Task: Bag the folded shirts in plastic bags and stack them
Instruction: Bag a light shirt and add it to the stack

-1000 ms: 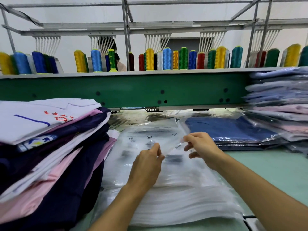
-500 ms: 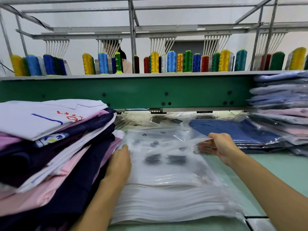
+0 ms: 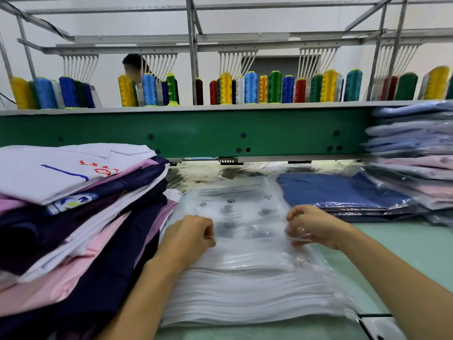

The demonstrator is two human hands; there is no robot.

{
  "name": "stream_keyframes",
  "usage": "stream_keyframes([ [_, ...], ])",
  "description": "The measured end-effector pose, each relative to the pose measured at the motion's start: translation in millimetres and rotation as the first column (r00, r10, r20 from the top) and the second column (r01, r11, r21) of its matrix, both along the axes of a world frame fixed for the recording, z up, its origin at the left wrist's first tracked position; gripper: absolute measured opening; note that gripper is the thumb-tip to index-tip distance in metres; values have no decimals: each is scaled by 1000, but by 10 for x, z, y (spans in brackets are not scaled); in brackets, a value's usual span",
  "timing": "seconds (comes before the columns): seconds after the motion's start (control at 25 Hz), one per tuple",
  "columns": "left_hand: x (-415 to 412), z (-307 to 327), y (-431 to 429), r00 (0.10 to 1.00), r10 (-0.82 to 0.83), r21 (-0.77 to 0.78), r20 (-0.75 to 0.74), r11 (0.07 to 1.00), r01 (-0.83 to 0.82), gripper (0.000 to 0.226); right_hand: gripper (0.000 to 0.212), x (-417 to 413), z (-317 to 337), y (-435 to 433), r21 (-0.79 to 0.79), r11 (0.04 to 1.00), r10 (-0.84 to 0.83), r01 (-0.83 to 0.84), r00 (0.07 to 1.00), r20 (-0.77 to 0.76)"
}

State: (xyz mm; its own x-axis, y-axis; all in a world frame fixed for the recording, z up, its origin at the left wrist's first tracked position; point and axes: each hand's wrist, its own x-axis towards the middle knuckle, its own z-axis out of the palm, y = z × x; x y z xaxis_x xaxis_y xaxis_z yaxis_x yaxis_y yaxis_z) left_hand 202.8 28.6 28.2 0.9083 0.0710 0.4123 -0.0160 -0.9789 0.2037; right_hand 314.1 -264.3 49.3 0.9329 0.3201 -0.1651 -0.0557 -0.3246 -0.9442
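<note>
Left hand (image 3: 188, 233) inward on glossy bag (image 3: 245, 214)

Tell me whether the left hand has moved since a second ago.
Yes. The left hand has shifted left across the plastic bag stack, toward the pile of folded shirts.

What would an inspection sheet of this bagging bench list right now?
Surface: pale green table.
Job's things: stack of empty plastic bags in the centre; pile of folded shirts on the left, unbagged; bagged blue shirt and tall stack of bagged shirts on the right.
Clutter: loose bags lying behind the stack.
Grippers: left hand and right hand each pinch a side of the top bag.
Cables: dark cable along the overhead frame, top left.
Surroundings: thread spools above a green machine beam; a person behind them.
</note>
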Motion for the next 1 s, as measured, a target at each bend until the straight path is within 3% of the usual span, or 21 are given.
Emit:
stream_keyframes([
  [0.12,12,-38,30,999,15,-30,46,999,-13,55,13,-18,-43,78,-317,948,53,35,963,264],
  [0.2,2,-84,4,997,25,-63,74,998,-20,61,22,-60,-26,121,-496,867,176,50,899,400],
  [0.32,7,-93,-58,982,66,-99,176,994,-49,44,45,-172,21,209,-429,903,249,-35,856,454],
  [0.44,7,-23,-85,936,96,-168,339,985,-41,25,17,-200,13,321,-365,929,262,-55,796,546],
  [0.48,2,-4,-82,918,96,-183,384,983,-26,20,17,-211,18,355,-346,936,267,-65,771,578],
  [0.56,-7,17,-86,879,94,-182,467,983,-8,18,30,-251,59,405,-371,928,305,-43,661,685],
  [0.64,-14,28,-82,836,78,-132,543,991,-7,20,40,-275,95,435,-481,876,410,38,467,784],
  [0.72,-4,30,-57,840,80,-86,537,996,-40,27,50,-268,106,444,-595,795,537,114,323,779],
  [0.8,20,2,-31,897,99,7,431,994,-112,35,64,-240,81,433,-705,694,622,150,368,691],
  [0.88,45,-58,-3,959,103,100,265,986,-134,43,82,-195,11,397,-783,611,642,113,507,574],
  [1.0,49,-101,14,985,122,177,125,974,-143,72,96,-184,-42,381,-759,650,571,33,638,516],
])
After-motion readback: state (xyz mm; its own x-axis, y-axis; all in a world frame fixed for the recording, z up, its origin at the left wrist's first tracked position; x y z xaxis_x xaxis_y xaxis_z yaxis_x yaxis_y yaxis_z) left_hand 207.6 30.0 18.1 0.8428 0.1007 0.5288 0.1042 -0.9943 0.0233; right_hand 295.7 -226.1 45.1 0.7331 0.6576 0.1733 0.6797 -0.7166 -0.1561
